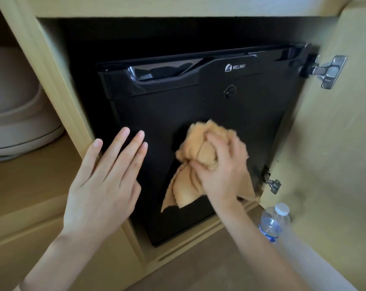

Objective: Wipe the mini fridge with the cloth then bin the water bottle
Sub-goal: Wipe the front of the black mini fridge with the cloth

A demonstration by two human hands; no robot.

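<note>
A black mini fridge (177, 101) sits inside a light wooden cabinet, its door closed and facing me. My right hand (222, 171) is bunched around an orange cloth (190, 185) and presses it against the lower middle of the fridge door. My left hand (106, 181) lies flat with fingers spread on the door's lower left edge, holding nothing. A clear plastic water bottle (272, 221) with a white cap stands on the floor at the lower right, beside the open cabinet door.
The open wooden cabinet door (333, 143) stands at the right, with metal hinges (329, 71). A white round appliance (16, 114) sits on a shelf in the left compartment. Brown floor lies below the cabinet.
</note>
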